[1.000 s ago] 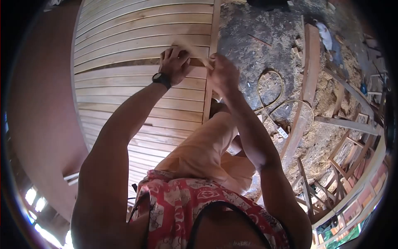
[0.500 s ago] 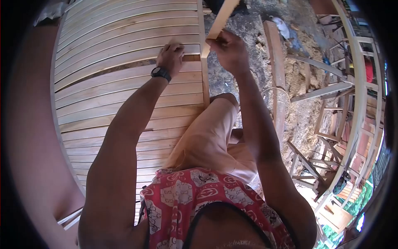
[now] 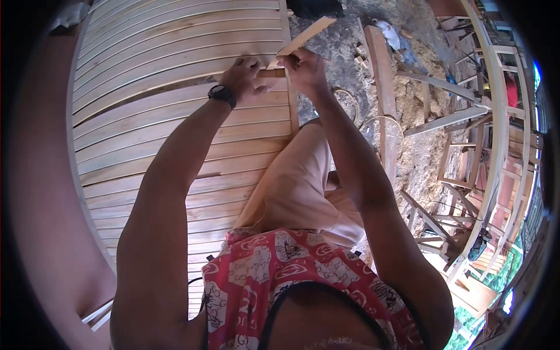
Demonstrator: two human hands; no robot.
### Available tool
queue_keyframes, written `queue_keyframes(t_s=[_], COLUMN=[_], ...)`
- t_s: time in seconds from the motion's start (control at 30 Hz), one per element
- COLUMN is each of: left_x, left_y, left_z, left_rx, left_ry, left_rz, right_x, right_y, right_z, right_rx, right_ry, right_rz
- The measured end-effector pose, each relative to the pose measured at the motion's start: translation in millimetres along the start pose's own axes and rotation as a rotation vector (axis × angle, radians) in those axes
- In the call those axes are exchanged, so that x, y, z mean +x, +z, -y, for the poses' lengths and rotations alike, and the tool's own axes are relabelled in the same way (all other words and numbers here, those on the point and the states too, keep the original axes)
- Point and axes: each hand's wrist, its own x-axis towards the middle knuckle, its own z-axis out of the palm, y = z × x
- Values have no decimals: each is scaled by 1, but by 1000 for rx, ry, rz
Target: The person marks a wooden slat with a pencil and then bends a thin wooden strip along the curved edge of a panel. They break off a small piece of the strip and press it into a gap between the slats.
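A panel of pale wooden slats [image 3: 192, 55] spreads out in front of me, with a dark gap [image 3: 169, 87] running between two of its slats. In my right hand [image 3: 304, 69] is a loose wooden slat [image 3: 309, 35], pinched between thumb and fingers close to its lower end. That end lies over the panel's right edge rail, near the end of the gap. On the slats just left of it rests my left hand [image 3: 242, 77], its thumb apart from the bent fingers and nothing visible in it. A black watch [image 3: 222, 94] is on that wrist.
A thick timber beam [image 3: 382, 76] lies on the debris-strewn ground [image 3: 344, 58] at right. Beyond it stand wooden frames [image 3: 461, 146] and a long curved rail [image 3: 499, 116]. A white animal-like shape [image 3: 388, 34] is near the beam's top. A small dark stick [image 3: 208, 175] lies on the panel.
My right hand has brought the slat left and lower, tilting it so its end reaches over the panel's edge. My left hand has shifted slightly and its thumb has spread.
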Motion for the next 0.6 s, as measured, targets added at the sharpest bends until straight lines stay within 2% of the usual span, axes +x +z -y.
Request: queue_keyframes(t_s=[0.03,0.17,0.27,0.33,0.6], left_x=[1,1,-1,0,1], left_y=[-1,-8,-6,-11,-12], left_z=[3,-1,-2,-9,-10], left_rx=[44,123,84,-2,-4], left_ry=[74,132,118,-73,-53], left_rz=[87,64,109,129,104], right_x=[1,6,7,10,12], right_y=[1,2,4,6,2], right_z=[-2,-2,-6,-8,1], right_rx=[3,-17,-33,-20,-36], right_ry=[0,-66,-43,-25,-108], right_rz=[1,-27,-19,-11,-24])
